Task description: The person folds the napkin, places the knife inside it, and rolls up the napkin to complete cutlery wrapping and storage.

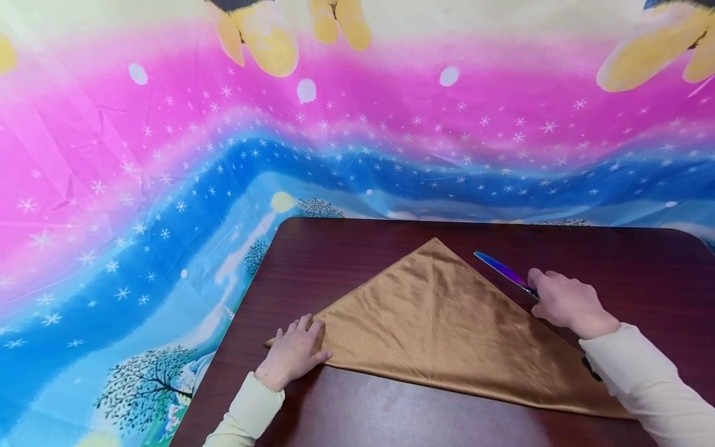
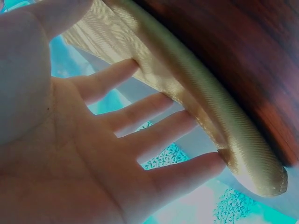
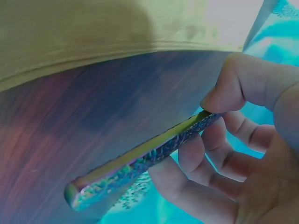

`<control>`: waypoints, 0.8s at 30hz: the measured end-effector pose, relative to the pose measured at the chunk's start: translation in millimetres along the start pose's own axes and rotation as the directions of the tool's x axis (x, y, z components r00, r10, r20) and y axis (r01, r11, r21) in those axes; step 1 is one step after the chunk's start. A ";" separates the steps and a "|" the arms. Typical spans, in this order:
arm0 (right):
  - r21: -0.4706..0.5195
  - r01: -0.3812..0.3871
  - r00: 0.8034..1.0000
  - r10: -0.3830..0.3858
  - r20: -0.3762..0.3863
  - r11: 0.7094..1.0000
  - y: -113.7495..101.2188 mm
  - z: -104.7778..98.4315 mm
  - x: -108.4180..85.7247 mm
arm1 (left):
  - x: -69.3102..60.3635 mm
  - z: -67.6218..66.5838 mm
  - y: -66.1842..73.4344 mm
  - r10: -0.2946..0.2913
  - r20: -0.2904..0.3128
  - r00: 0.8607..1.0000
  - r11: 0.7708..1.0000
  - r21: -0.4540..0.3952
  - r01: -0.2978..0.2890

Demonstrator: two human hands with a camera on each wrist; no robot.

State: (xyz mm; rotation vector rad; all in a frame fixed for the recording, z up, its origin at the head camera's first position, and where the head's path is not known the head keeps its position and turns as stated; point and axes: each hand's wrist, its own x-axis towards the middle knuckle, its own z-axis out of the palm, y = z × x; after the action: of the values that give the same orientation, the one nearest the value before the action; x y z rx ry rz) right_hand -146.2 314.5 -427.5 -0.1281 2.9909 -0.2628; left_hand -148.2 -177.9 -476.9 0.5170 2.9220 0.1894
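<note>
A golden-brown satin napkin (image 1: 430, 316), folded into a triangle, lies on the dark wooden table with its point toward the far edge. On its left corner rests my left hand (image 1: 293, 352), the fingers spread and fairly straight. The fingertips touch the rolled-looking cloth edge (image 2: 205, 102) in the left wrist view. My right hand (image 1: 566, 303) pinches a knife (image 1: 503, 270) between thumb and fingers, beside the napkin's right slanting edge. Its blade is shiny blue and purple and points to the far left. The textured, rainbow-coloured handle (image 3: 145, 161) shows in the right wrist view.
The dark red-brown table (image 1: 380, 416) has rounded far corners. Behind and left of it hangs a pink and blue printed cloth backdrop (image 1: 357, 130) with snowflakes and trees. A small dark object (image 1: 591, 369) shows beside my right cuff, partly hidden.
</note>
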 end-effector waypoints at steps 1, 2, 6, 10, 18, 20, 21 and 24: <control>-0.002 0.009 1.000 -0.009 -0.007 1.000 -2.8 -0.2 -0.2 | 0.0 0.0 0.0 0.000 -0.001 1.000 1.000 -0.001 0.000; -0.006 0.017 1.000 -0.017 -0.014 1.000 -5.7 -0.3 -0.5 | 0.0 0.0 0.0 0.000 -0.002 1.000 1.000 -0.002 0.000; -0.018 0.048 0.998 -0.049 -0.037 0.999 -17.5 -0.6 -1.3 | -0.4 0.1 0.2 -0.002 -0.004 1.000 1.000 -0.007 0.002; -0.033 0.072 0.996 -0.074 -0.042 0.997 -28.1 -0.4 -1.1 | -0.9 0.4 0.2 -0.004 -0.003 1.000 1.000 -0.011 0.003; -0.046 0.119 0.991 -0.121 -0.061 0.992 -42.2 1.1 -3.6 | -1.7 -0.4 0.4 0.000 0.001 1.000 1.000 -0.021 0.000; -0.051 0.126 0.990 -0.129 -0.065 0.991 -45.1 1.4 -4.8 | -1.8 -0.1 0.3 -0.002 0.002 1.000 1.000 -0.024 0.002; -0.055 0.128 0.989 -0.131 -0.065 0.990 -46.5 1.6 -5.3 | -1.6 0.1 0.2 -0.003 0.002 1.000 1.000 -0.024 0.003; -0.066 0.137 0.987 -0.142 -0.071 0.988 -49.9 2.4 -7.0 | -1.1 0.6 -0.4 -0.003 -0.001 1.000 1.000 -0.025 0.003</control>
State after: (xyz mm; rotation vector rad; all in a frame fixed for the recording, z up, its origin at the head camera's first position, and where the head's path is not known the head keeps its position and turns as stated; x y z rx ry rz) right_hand -135.3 265.8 -420.0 -0.3428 3.0705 -0.1950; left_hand -147.3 -178.7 -477.4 0.5087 2.9171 0.2247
